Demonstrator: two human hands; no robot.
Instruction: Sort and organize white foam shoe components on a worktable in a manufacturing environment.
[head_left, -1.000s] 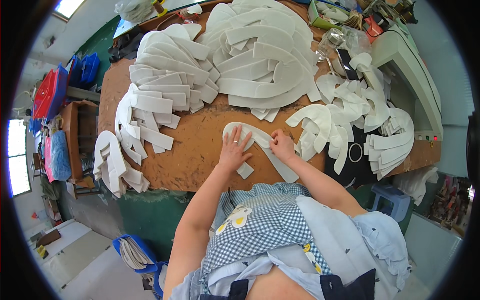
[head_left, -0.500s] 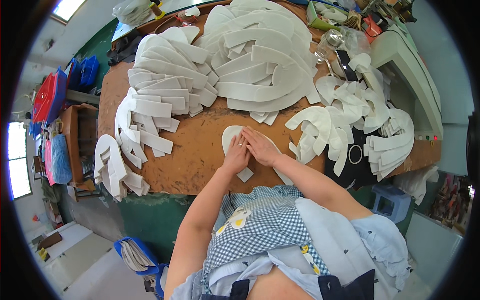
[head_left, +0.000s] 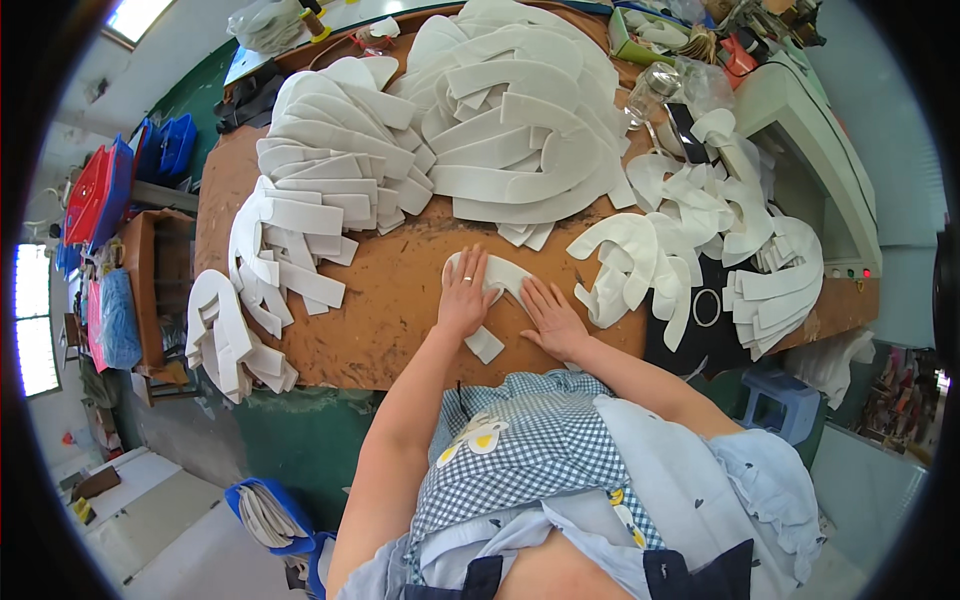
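A white U-shaped piece of thick fabric or felt (head_left: 507,276) lies flat on the brown table (head_left: 400,330) in front of me, curved side away. My left hand (head_left: 465,297), with a ring on one finger, rests flat over its left arm, fingers pointing away. One square end of the piece shows beside the left wrist. My right hand (head_left: 556,320) is spread flat on the piece's right arm and covers most of it. Neither hand grips anything; both press from above.
Large fanned stacks of similar white pieces (head_left: 525,130) fill the back, with more stacks (head_left: 330,165) along the left. At right, loose white pieces (head_left: 640,260) lie beside a black cloth (head_left: 690,330) bearing a white ring. A light-coloured machine (head_left: 820,150) stands at the right edge.
My hands have moved apart from their meeting point at the piece's top. The right slid down and right along its arm; the left shifted slightly left, uncovering the middle of the curve.
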